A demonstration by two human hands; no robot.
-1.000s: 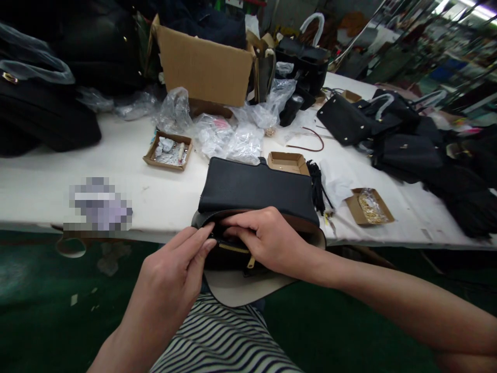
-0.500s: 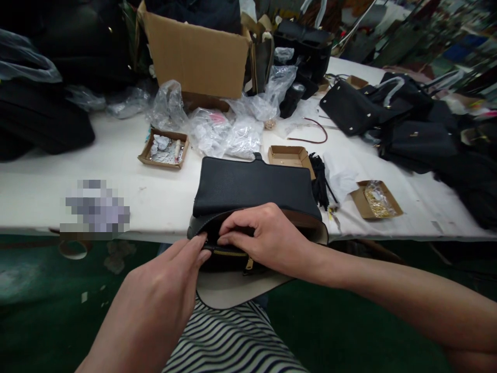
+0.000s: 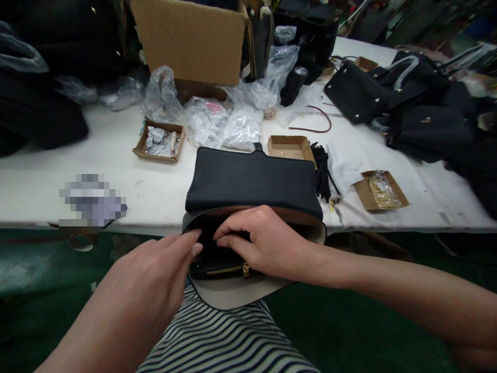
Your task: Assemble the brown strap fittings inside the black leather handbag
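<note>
Two hands: left hand (image 3: 155, 274), right hand (image 3: 267, 243) on one black bag (image 3: 252, 181); three small cardboard trays.

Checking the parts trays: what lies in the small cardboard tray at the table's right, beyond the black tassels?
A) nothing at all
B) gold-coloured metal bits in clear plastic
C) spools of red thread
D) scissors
B: the small cardboard tray holds a clear bag of gold-coloured metal bits.

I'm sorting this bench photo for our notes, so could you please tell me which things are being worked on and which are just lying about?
In hand:
- black handbag, flap open at the table edge
- its gold zipper
- left hand and right hand, both at the bag's opening

Lying about:
- large cardboard box
- clear plastic bags
- small tray of gold parts
- other black bags
</note>
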